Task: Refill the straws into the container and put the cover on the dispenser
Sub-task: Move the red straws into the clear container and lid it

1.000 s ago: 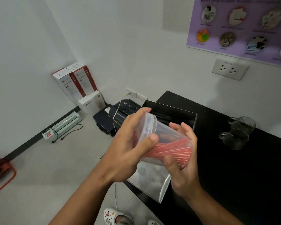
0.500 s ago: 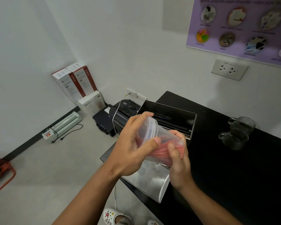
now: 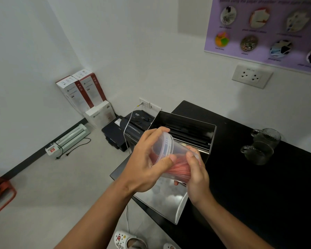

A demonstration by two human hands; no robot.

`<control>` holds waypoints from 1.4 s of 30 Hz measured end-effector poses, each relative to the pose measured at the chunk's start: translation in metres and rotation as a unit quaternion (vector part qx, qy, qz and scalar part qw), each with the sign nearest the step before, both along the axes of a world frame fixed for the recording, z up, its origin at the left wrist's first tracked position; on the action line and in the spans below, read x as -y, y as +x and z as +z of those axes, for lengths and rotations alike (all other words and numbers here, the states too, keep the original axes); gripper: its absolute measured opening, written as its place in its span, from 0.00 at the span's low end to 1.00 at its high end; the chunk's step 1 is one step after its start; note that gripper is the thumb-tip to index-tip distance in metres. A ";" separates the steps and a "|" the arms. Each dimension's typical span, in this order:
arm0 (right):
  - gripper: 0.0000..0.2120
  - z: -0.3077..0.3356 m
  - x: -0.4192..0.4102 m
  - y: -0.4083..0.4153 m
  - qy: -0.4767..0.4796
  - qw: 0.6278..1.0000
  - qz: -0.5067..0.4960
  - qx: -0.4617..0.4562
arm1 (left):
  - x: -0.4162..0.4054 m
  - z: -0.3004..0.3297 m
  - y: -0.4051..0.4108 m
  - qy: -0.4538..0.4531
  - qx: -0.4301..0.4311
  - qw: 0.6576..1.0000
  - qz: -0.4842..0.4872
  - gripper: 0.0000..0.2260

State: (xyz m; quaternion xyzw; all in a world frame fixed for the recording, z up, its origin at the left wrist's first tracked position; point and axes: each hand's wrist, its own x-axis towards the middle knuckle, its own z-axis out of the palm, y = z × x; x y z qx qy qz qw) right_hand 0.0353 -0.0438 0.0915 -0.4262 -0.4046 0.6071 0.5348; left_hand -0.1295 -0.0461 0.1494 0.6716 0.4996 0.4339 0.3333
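The person holds a clear plastic tub (image 3: 171, 155) on its side in both hands, above the corner of the black counter (image 3: 258, 186). The left hand (image 3: 144, 169) wraps the lidded end, thumb pressed on the rim and fingers curled over the top of the translucent lid (image 3: 164, 144). The right hand (image 3: 197, 173) clasps the tub's other end, fingers closed round its wall. Inside the tub lies a bundle of red straws (image 3: 178, 168), lying along its lower side. Just behind the tub stands the steel straw dispenser (image 3: 185, 126), open on top, with a dark interior. Its shiny metal cover (image 3: 162, 200) lies on the counter's near edge, below the hands. Two glass mugs (image 3: 260, 146) sit well apart to the right on the counter. On the floor beyond stand a black shredder (image 3: 136, 126) and stacked boxes (image 3: 84, 92).
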 end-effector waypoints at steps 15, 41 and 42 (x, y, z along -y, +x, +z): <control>0.25 0.000 -0.005 0.018 0.027 0.998 -0.001 -0.048 | -0.001 0.002 -0.015 -0.088 0.068 0.994 -0.012 0.35; 0.12 -0.002 -0.006 0.154 -0.026 0.891 0.031 0.451 | -0.010 -0.077 0.087 -0.288 0.057 0.954 -0.051 0.21; 0.12 -0.007 -0.007 0.160 -0.036 0.884 0.026 0.466 | -0.012 -0.083 0.094 -0.293 0.038 0.953 -0.060 0.21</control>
